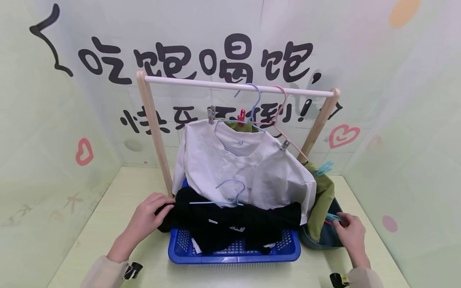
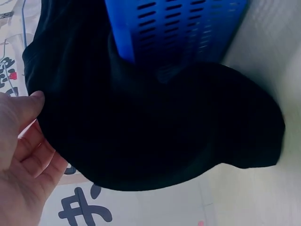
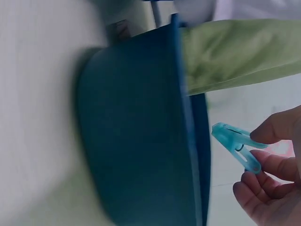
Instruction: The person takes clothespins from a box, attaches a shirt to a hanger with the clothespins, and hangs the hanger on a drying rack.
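A black shirt (image 1: 216, 224) on a blue hanger (image 1: 235, 196) lies across the blue basket (image 1: 234, 259). My left hand (image 1: 149, 214) pinches its left shoulder edge between thumb and fingers; in the left wrist view the black cloth (image 2: 141, 122) hangs from that grip beside the basket. Over the teal bin (image 3: 136, 127), my right hand (image 1: 351, 234) pinches a light blue clothespin (image 3: 235, 143) by its handles. A white shirt (image 1: 230, 168), clipped to a hanger, hangs behind the black one. Further back, a green garment (image 1: 322, 200) drapes down into the bin's opening.
A clothes rack with a white bar (image 1: 216, 84) and wooden posts (image 1: 155, 132) stands behind the basket. Metal clips (image 1: 211, 115), a red clothespin (image 1: 241, 116) and another light blue clothespin (image 1: 325, 168) sit on the hung clothes. Printed curtain walls enclose the pale table (image 1: 119, 188).
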Tool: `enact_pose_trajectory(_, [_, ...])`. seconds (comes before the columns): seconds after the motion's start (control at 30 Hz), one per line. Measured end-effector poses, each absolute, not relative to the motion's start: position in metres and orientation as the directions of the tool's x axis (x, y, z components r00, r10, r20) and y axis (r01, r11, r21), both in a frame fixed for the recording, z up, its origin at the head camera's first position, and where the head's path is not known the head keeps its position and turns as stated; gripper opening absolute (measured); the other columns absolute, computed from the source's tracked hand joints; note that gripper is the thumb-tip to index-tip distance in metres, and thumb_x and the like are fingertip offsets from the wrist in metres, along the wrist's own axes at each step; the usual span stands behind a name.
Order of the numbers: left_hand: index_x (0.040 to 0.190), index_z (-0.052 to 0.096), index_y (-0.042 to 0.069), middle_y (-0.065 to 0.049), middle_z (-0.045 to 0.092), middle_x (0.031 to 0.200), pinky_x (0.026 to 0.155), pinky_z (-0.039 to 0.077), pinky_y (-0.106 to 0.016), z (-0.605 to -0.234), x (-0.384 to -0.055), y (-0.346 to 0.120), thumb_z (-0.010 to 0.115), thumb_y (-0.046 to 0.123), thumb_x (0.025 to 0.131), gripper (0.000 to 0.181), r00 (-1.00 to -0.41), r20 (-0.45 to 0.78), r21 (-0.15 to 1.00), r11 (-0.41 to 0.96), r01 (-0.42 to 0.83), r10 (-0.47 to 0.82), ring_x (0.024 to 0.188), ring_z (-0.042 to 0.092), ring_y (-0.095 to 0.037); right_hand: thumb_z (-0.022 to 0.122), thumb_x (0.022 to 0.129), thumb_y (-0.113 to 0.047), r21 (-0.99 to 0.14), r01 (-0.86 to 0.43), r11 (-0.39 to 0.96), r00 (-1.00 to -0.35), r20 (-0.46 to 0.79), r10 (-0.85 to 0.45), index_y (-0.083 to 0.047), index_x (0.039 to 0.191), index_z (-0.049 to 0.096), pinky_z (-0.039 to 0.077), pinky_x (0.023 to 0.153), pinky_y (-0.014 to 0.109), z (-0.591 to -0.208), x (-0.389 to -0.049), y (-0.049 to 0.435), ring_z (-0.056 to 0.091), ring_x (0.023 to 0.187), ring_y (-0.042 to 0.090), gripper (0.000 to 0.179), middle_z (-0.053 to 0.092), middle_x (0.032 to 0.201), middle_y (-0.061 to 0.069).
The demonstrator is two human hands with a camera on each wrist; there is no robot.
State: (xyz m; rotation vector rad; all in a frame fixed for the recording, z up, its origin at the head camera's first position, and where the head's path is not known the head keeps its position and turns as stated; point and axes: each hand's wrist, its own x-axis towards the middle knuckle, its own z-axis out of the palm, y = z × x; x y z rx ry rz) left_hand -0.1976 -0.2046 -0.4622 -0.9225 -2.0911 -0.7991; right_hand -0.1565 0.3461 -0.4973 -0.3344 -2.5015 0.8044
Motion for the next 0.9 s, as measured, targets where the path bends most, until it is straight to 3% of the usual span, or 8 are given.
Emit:
enact_pose_trajectory(0.17, [0.086, 0.069, 0.003, -0.003, 0.065, 0.083, 0.069, 0.047, -0.024, -0.460, -0.197, -0.203, 0.077, -0.016, 0.056, 0.036, -0.504, 0.793, 0.248, 0.575, 0.779, 0.342, 0.077, 0.058, -0.019, 0.068, 0.074, -0.001, -0.605, 0.098, 0.790, -0.848, 0.364, 0.384, 0.010, 0.097, 0.065, 0.034, 0.060, 0.010, -0.483, -0.151, 0.345, 0.054, 0.065, 0.014, 0.026, 0.060, 0.079, 0.019])
enact_pose_trajectory(0.23, [0.086, 0.069, 0.003, -0.003, 0.064, 0.083, 0.068, 0.047, -0.023, -0.459, -0.197, -0.202, 0.076, -0.016, 0.056, 0.036, -0.505, 0.794, 0.250, 0.576, 0.778, 0.337, 0.076, 0.058, -0.018, 0.070, 0.073, 0.001, -0.624, 0.105, 0.775, -0.857, 0.339, 0.389, 0.011, 0.099, 0.065, 0.033, 0.057, 0.003, -0.477, -0.148, 0.345, 0.054, 0.061, 0.003, 0.028, 0.063, 0.080, 0.021])
enact_pose_trajectory(0.4, [0.085, 0.069, 0.002, -0.004, 0.065, 0.083, 0.067, 0.047, -0.023, -0.458, -0.196, -0.201, 0.076, -0.017, 0.056, 0.035, -0.504, 0.799, 0.257, 0.572, 0.779, 0.328, 0.076, 0.057, -0.019, 0.070, 0.073, 0.005, -0.685, 0.076, 0.725, -0.859, 0.324, 0.396, 0.012, 0.099, 0.065, 0.037, 0.056, 0.000, -0.459, -0.139, 0.339, 0.044, 0.060, -0.016, 0.027, 0.064, 0.080, 0.020])
enact_pose_trajectory(0.63, [0.084, 0.069, 0.002, -0.004, 0.064, 0.081, 0.067, 0.046, -0.024, -0.457, -0.196, -0.198, 0.076, -0.016, 0.056, 0.034, -0.502, 0.807, 0.261, 0.573, 0.776, 0.312, 0.075, 0.057, -0.019, 0.069, 0.069, 0.013, -0.736, -0.137, 0.663, -0.788, 0.487, 0.377, 0.011, 0.094, 0.067, 0.043, 0.063, 0.002, -0.446, -0.130, 0.329, 0.050, 0.066, -0.013, 0.025, 0.056, 0.078, -0.015])
enact_pose_trajectory(0.77, [0.084, 0.069, 0.002, -0.003, 0.064, 0.081, 0.067, 0.046, -0.024, -0.457, -0.195, -0.198, 0.076, -0.016, 0.057, 0.033, -0.506, 0.805, 0.264, 0.577, 0.773, 0.309, 0.075, 0.057, -0.018, 0.070, 0.066, 0.019, -0.707, -0.250, 0.661, -0.750, 0.574, 0.331, 0.010, 0.095, 0.067, 0.043, 0.069, 0.003, -0.441, -0.126, 0.324, 0.052, 0.071, -0.007, 0.030, 0.057, 0.083, -0.019])
enact_pose_trajectory(0.9, [0.084, 0.069, 0.002, -0.003, 0.064, 0.081, 0.067, 0.046, -0.023, -0.456, -0.195, -0.197, 0.076, -0.016, 0.058, 0.032, -0.513, 0.802, 0.270, 0.580, 0.769, 0.307, 0.075, 0.057, -0.018, 0.069, 0.064, 0.024, -0.694, -0.363, 0.622, -0.716, 0.635, 0.291, 0.012, 0.098, 0.065, 0.045, 0.074, 0.006, -0.435, -0.124, 0.319, 0.055, 0.077, 0.000, 0.037, 0.062, 0.094, -0.013])
